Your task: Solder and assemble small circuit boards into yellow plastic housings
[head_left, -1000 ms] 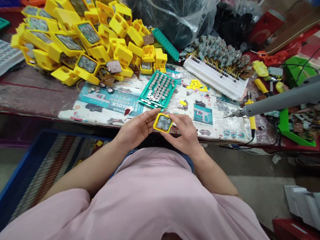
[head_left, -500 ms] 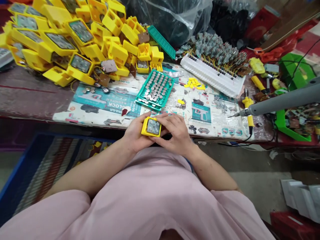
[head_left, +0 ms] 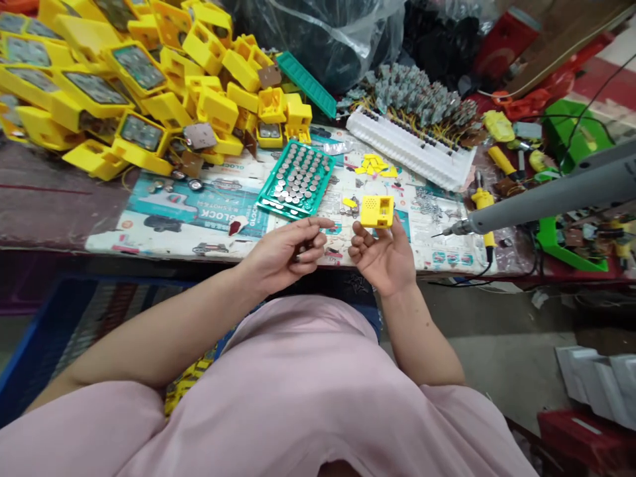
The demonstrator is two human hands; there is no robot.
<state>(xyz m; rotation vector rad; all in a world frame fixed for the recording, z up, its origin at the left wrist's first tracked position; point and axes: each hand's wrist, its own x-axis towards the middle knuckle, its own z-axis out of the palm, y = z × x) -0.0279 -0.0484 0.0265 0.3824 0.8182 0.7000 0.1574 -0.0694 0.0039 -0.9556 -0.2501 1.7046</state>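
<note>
My right hand [head_left: 385, 262] grips a small yellow plastic housing [head_left: 370, 212] between thumb and fingertips, just above the bench's front edge. The housing shows a face with a patch of small holes and a square opening beside it. Facing it, my left hand [head_left: 288, 255] is closed with curled fingers; a small dark spot shows between them, too small to name. Beyond the left hand lies a green tray [head_left: 325, 192] with rows of round silver button cells [head_left: 299, 175]. Small yellow plastic pieces [head_left: 375, 165] lie to the right of the tray.
A large heap of yellow housings [head_left: 218, 109] fills the back left. A white foam strip [head_left: 412, 149] holds several wired parts. From the right reaches a grey electric screwdriver [head_left: 521, 205], near a yellow soldering iron [head_left: 483, 199]. Below left stands a blue crate [head_left: 34, 344].
The yellow housing has passed from both hands into my right hand, moved right and up, and turned to show another face. My left hand has come away from it, fingers curled.
</note>
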